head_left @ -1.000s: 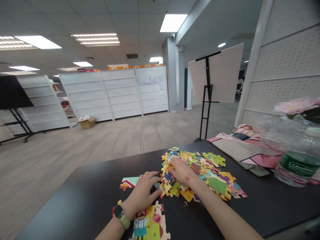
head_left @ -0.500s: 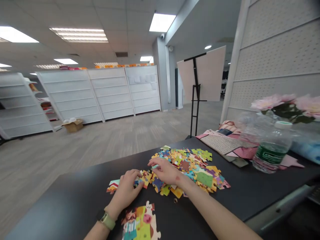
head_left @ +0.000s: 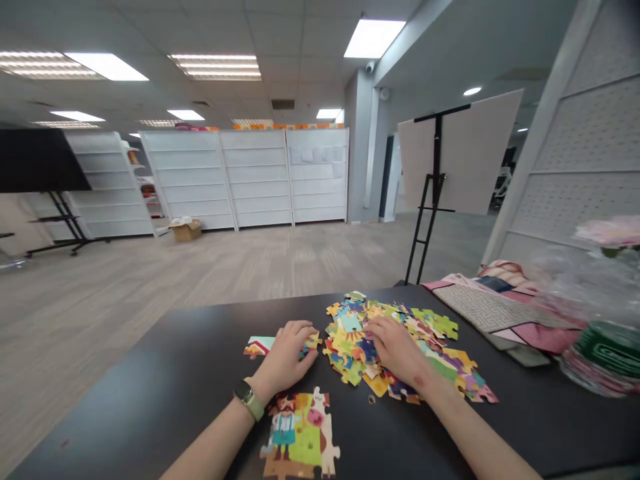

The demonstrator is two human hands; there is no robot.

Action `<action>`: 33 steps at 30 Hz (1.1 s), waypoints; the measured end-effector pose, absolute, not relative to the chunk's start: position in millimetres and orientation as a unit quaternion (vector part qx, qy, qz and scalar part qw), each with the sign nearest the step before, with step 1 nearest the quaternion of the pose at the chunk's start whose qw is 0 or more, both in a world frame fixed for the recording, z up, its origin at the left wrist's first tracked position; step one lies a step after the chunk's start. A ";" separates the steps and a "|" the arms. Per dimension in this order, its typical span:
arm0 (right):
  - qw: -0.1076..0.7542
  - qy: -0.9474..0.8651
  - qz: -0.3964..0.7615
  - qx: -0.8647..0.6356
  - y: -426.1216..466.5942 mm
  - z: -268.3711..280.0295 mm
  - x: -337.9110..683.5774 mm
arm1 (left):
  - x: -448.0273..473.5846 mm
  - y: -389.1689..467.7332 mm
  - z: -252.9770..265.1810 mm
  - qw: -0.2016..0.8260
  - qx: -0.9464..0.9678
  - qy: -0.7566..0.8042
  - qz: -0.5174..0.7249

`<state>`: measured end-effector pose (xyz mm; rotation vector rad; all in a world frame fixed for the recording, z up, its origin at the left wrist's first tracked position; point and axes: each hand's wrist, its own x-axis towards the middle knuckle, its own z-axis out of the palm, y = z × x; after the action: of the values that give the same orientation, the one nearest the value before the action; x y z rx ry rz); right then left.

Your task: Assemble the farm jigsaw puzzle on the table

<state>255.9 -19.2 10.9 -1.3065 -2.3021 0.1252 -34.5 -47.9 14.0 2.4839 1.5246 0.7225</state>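
Observation:
My left hand (head_left: pixel 287 357) lies palm down over a few puzzle pieces, its thumb apart from the fingers. Pieces with red and pale teal (head_left: pixel 259 345) stick out to its left, and yellowish ones show by its fingertips. My right hand (head_left: pixel 397 350) rests on a heap of colourful jigsaw pieces (head_left: pixel 350 343), fingers reaching down among them; what lies under the fingertips is hidden. Near me, below the left hand, sits a joined puzzle section (head_left: pixel 300 433) picturing a moustached figure and a cow. A light-teal piece (head_left: pixel 351 322) tops the heap, left of my right fingers.
At the table's right lie pink and patterned fabric (head_left: pixel 500 313), a bottle with a green label (head_left: pixel 607 353) and a pink flower (head_left: pixel 610 231). A tiny ring-like thing (head_left: pixel 371 400) is below the heap. Beyond the dark table (head_left: pixel 200 373) stand an easel board (head_left: pixel 460 157) and white shelving (head_left: pixel 255 177).
The view has turned left. My right hand has shifted rightward across the heap, away from its left edge, uncovering pieces there. My left hand stays over the same pieces.

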 end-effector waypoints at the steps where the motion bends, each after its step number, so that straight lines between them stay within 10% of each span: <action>1: 0.243 -0.848 0.047 -0.469 -22.2 10.4 251.4 | -30.9 -50.4 14.4 0.083 0.844 0.476 0.232; 20: 0.370 -0.721 0.079 -0.580 -14.2 16.6 288.2 | -38.0 -51.6 14.8 0.149 0.868 0.416 0.227; 33: 0.270 -0.785 0.091 -0.550 -27.9 -3.9 256.6 | -37.8 -50.2 6.5 0.159 0.856 0.427 0.246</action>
<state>256.6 -27.9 -3.9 -1.4821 -2.1161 0.2443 -37.8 -50.2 6.5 2.4461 1.2205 0.7032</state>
